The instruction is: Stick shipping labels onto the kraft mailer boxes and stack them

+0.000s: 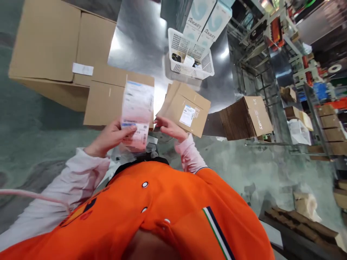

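**A thin pinch, close to the drop**

The left hand (pixel 110 139) had a stack of printed label sheets (pixel 137 112) clamped at their lower end, the left grip closed between thumb and fingers, with a barcode strip (pixel 141 133) showing just beyond the thumb. The sheets stood upright in front of the chest, over the near edge of the steel desk (pixel 141 43). The right hand (pixel 170 128) was just beside them, its fingers (pixel 161 122) reaching toward the sheets' edge; whether the right grip was pinching the paper or was merely apart from it could not be told. A flat cardboard carton (pixel 187 108) with a white shipping label lay askew just beyond that hand. A clear plastic wrap (pixel 132 153) showed below the sheets.

The main risk lay in the hold. Thin sheets gripped at one end could bend or slide apart, and any that slipped free could have dropped past the desk's edge. Thumb pressure might also have creased the barcode strip and spoiled a scan. A careless move of the right hand could have nudged the askew carton out of place.
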`<state>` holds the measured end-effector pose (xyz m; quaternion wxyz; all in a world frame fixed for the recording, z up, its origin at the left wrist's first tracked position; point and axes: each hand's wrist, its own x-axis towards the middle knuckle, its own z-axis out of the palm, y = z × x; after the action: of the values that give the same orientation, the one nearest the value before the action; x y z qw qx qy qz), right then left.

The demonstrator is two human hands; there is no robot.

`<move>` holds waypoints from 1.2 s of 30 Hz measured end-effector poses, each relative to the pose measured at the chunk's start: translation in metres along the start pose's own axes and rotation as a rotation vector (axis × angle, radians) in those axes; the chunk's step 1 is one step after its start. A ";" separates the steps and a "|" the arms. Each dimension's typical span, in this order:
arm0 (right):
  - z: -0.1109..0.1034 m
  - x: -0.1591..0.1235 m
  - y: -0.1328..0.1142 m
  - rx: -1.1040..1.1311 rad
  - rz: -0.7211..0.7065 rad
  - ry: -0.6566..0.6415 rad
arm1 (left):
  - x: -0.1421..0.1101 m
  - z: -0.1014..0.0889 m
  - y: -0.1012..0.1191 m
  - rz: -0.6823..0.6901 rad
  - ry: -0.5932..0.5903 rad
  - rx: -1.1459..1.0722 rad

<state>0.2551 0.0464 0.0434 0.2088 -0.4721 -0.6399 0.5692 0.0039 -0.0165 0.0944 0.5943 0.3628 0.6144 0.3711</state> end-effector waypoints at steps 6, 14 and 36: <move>0.111 0.017 -0.022 0.327 -0.006 0.011 | 0.002 -0.013 -0.014 0.034 0.112 -0.073; 0.081 0.059 -0.051 0.032 -0.078 -0.022 | 0.002 -0.008 -0.037 0.051 0.373 -0.148; 0.105 0.206 -0.035 -1.000 -0.183 0.007 | -0.059 -0.043 -0.154 -0.447 0.132 -0.231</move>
<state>0.0610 0.1673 -0.0076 0.0086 -0.4583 -0.8722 0.1707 -0.0383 -0.1410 -0.0141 0.6578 0.1228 0.6703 0.3208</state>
